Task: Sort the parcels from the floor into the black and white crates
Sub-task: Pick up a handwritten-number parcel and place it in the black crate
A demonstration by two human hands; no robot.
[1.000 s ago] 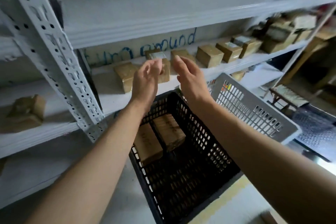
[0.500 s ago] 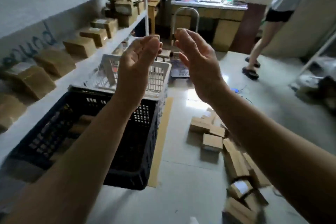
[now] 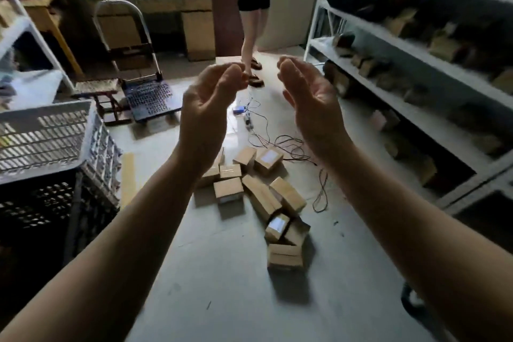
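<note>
Head: empty hands [image 3: 261, 108] above parcels [image 3: 255, 191], cables [image 3: 291, 147] probably behind

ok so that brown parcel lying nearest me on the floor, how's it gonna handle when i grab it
The nearest parcel looks like a small taped cardboard box, so probably stiff and fairly light. Its flat faces should keep it from rolling. It lies close against another parcel, so lifting it may nudge that one. Both hands, left hand and right hand, are empty.

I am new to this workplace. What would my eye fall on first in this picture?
First, the two bare, empty hands raised at centre, left hand and right hand, palms facing each other. Below them, a heap of cardboard parcels lies on the floor beside loose black cables. At the left edge, the white crate sits on the black crate.
</note>
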